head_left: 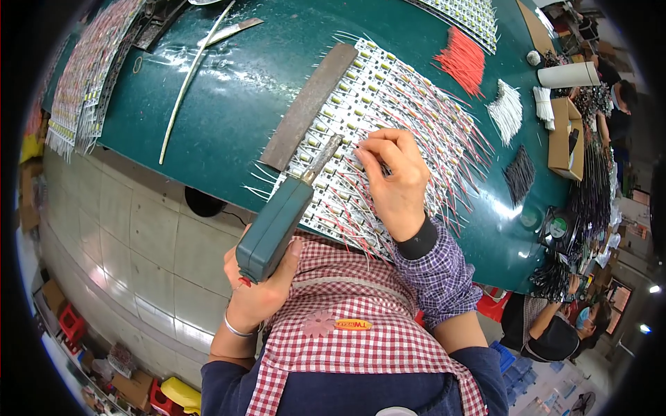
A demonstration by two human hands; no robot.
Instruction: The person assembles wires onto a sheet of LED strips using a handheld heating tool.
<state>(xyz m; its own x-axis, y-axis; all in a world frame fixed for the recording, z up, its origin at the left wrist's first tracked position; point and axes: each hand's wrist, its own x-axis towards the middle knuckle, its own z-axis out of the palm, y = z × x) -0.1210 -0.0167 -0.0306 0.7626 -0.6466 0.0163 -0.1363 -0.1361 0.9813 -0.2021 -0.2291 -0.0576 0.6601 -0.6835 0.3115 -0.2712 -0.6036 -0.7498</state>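
My left hand (260,295) is wrapped round the dark green handle of a soldering gun (274,225). Its metal tip reaches over a panel of small white circuit boards (347,114) on the table. Close to that tip, the thumb and forefinger of my right hand (399,184) are pinched together just above the panel. Whatever is between those fingers is too small to make out. Rows of yellow parts and many thin red and white wires cover the panel. A flat grey-brown bar (309,107) lies along the panel's left side.
Loose red wires (463,62), white wires (506,111) and black wires (519,175) lie to the right on the green table (229,125). Beyond them stands an open cardboard box (565,142). More wired panels (90,76) are at far left. A co-worker (555,322) sits at lower right.
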